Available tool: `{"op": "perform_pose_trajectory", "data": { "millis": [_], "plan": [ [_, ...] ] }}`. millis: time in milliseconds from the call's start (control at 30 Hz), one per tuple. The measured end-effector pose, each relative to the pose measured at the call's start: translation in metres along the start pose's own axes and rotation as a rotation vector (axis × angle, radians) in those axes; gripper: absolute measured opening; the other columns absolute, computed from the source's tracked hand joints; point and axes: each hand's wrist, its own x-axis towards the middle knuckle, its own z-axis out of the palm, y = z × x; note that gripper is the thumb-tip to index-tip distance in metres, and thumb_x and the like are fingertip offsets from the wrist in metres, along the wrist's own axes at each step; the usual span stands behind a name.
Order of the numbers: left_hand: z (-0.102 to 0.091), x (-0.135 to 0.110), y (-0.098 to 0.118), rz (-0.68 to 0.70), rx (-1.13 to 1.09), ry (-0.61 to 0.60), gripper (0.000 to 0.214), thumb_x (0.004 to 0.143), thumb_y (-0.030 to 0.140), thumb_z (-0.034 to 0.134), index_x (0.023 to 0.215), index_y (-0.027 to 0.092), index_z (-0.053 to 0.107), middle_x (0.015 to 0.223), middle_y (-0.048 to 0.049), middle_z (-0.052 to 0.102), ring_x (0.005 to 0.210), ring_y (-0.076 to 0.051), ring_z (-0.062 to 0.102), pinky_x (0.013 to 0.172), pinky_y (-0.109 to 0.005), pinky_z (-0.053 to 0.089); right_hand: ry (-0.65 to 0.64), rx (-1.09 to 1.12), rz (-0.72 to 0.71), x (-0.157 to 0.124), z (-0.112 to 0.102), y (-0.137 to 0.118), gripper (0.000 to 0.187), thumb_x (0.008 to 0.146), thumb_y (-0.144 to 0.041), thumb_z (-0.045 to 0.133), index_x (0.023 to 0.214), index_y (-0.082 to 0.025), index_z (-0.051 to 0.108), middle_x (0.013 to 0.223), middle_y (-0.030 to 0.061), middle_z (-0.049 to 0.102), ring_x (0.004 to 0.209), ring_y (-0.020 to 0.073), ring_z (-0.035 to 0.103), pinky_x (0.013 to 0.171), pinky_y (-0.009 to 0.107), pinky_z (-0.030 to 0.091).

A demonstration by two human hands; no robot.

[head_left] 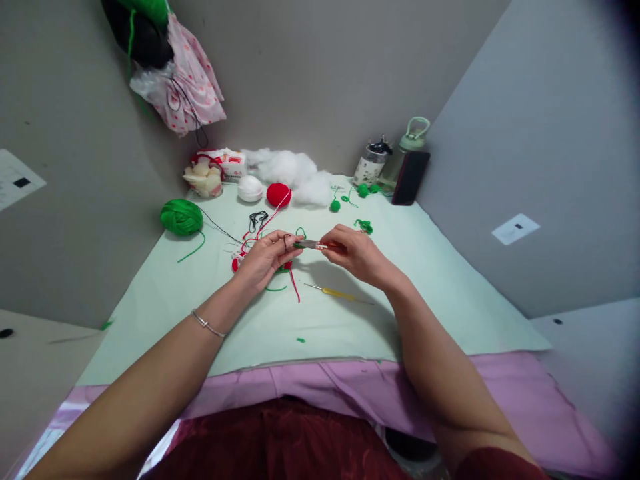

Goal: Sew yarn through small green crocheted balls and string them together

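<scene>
My left hand (267,259) pinches a small green yarn piece (299,245) above the table, with a loop of green yarn rising behind it. Dark yarn loops over the fingers. From the right, my right hand (357,252) grips a slim silver metal tool (311,245). Its far end meets the green piece; the fingers hide its near end, so I cannot tell its exact kind. Beneath my left hand lie red and white yarn pieces (236,264), partly covered. A crochet hook (334,293) with a yellow handle lies on the cloth below my right hand.
A green yarn ball (181,217) sits at left. White (250,189) and red (279,195) balls lie before white stuffing (290,168). At the back right stand a decorated can (369,167), a bottle (414,137) and a leaning phone (411,178). Grey partitions enclose the table.
</scene>
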Motion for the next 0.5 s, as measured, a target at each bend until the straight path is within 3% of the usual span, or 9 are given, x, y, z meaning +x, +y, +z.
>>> {"op": "perform_pose_trajectory", "data": {
  "millis": [367, 500],
  "plan": [
    [-0.001, 0.000, 0.000, -0.008, -0.007, 0.006, 0.012, 0.081, 0.017, 0.077, 0.080, 0.012, 0.066, 0.101, -0.0080, 0.074, 0.100, -0.015, 0.070, 0.102, -0.032, 0.054, -0.033, 0.040, 0.014, -0.001, -0.007, -0.005, 0.014, 0.096, -0.023, 0.054, 0.096, -0.019, 0.067, 0.090, 0.0042, 0.060, 0.070, 0.0134, 0.050, 0.068, 0.028, 0.037],
    [-0.005, 0.002, -0.002, 0.018, -0.024, 0.010, 0.014, 0.080, 0.018, 0.079, 0.080, 0.012, 0.067, 0.100, -0.0078, 0.074, 0.101, -0.016, 0.070, 0.102, -0.032, 0.054, -0.006, 0.173, 0.128, -0.002, -0.014, -0.006, 0.013, 0.094, -0.031, 0.058, 0.100, -0.019, 0.063, 0.088, 0.0028, 0.058, 0.072, 0.0145, 0.048, 0.066, 0.028, 0.037]
  ]
}}
